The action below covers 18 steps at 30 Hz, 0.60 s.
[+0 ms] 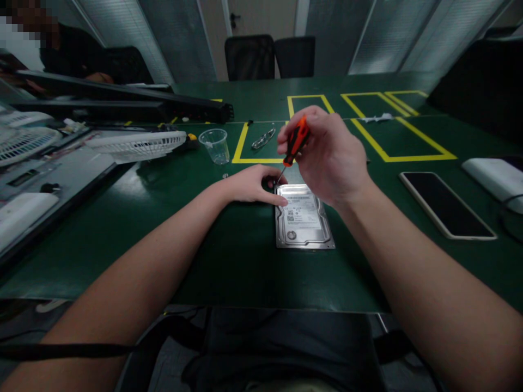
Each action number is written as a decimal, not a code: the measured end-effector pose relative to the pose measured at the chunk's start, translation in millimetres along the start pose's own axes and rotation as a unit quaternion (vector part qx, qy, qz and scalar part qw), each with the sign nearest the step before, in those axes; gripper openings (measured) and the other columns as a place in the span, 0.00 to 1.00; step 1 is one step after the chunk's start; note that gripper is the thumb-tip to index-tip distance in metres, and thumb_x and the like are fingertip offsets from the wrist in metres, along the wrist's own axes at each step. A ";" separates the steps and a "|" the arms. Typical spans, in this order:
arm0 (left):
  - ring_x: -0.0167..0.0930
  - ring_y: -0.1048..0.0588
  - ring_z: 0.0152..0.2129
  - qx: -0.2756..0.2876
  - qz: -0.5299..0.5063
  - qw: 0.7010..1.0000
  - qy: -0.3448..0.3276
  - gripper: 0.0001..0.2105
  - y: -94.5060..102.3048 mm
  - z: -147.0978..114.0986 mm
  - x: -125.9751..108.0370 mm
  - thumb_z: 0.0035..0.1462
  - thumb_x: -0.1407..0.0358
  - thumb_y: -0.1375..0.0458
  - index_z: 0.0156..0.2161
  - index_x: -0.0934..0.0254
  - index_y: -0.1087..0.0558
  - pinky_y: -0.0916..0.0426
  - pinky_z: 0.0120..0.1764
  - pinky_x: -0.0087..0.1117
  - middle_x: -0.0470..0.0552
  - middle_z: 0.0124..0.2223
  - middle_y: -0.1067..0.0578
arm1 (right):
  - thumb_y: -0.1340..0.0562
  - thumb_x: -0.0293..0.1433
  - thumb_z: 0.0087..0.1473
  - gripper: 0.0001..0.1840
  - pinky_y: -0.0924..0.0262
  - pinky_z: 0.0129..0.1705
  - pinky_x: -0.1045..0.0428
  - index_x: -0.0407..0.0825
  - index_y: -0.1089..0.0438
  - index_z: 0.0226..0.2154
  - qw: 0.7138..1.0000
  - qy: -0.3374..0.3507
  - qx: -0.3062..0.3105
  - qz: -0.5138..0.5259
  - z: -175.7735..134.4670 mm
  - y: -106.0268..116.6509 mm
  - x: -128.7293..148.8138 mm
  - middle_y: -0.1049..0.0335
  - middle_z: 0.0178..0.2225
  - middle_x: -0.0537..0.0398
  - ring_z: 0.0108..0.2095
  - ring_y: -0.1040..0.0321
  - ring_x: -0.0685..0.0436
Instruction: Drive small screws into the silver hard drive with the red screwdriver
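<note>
A silver hard drive (304,215) with a white label lies flat on the green table in front of me. My left hand (257,185) grips its far left corner, thumb on the top face and fingers curled at the far edge. In my right hand (335,152) is a screwdriver (298,139) with an orange and black handle, tilted down to the left. Its thin shaft reaches the drive's far left corner, close to my left fingertips. Whether the tip sits in a screw is too small to tell.
Beyond my left hand stands a clear plastic cup (216,146), near a small clear packet (263,139). At right lie a phone (447,204) and a white device (494,179). White fans (139,144) and dark panels (122,103) crowd the left; a person (77,54) sits beyond.
</note>
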<state>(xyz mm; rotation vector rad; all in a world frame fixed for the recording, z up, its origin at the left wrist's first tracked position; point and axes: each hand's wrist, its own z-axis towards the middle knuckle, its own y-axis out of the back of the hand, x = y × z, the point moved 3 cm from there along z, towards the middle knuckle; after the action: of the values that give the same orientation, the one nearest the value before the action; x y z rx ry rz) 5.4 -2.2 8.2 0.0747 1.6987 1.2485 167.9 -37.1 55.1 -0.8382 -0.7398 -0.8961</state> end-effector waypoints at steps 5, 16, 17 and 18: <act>0.40 0.23 0.43 -0.009 -0.006 1.000 0.003 0.30 -0.7 0.0 3.0 0.50 0.45 0.28 0.52 0.63 0.20 0.31 0.44 0.39 0.56 0.48 0.19 | 0.30 0.50 0.63 0.18 0.30 0.41 0.47 0.56 0.31 0.33 1.000 0.000 -0.010 -0.011 -1.9 -2.1 -0.8 0.23 0.35 0.56 0.35 0.26 0.42; 0.39 0.25 0.41 -0.002 0.000 1.000 -0.004 0.29 -0.3 0.0 -2.2 0.50 0.44 0.28 0.50 0.64 0.19 0.32 0.45 0.38 0.55 0.46 0.20 | 0.41 0.57 0.68 0.26 0.32 0.41 0.46 0.55 0.22 0.37 0.999 0.006 0.031 0.015 3.0 4.0 -1.6 0.33 0.32 0.54 0.33 0.34 0.42; 0.39 0.25 0.41 -0.002 -0.002 1.000 -0.004 0.30 -0.4 0.1 -1.8 0.50 0.44 0.28 0.50 0.65 0.19 0.32 0.45 0.38 0.55 0.46 0.20 | 0.41 0.57 0.67 0.25 0.32 0.42 0.46 0.55 0.22 0.36 0.999 0.007 0.032 0.012 3.2 4.6 -1.6 0.32 0.32 0.54 0.33 0.33 0.42; 0.39 0.25 0.41 -0.001 -0.004 1.000 -0.004 0.30 -0.4 0.2 -1.2 0.50 0.44 0.28 0.51 0.65 0.19 0.32 0.45 0.38 0.55 0.46 0.20 | 0.38 0.56 0.65 0.23 0.31 0.42 0.46 0.55 0.23 0.36 0.999 0.001 0.046 0.007 3.1 4.0 -2.1 0.32 0.32 0.54 0.34 0.32 0.42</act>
<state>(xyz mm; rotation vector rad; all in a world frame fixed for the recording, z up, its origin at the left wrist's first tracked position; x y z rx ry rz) 6.4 -2.9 8.7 0.0711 1.6895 1.2437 169.9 -32.2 53.6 -0.7610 -0.7670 -0.8445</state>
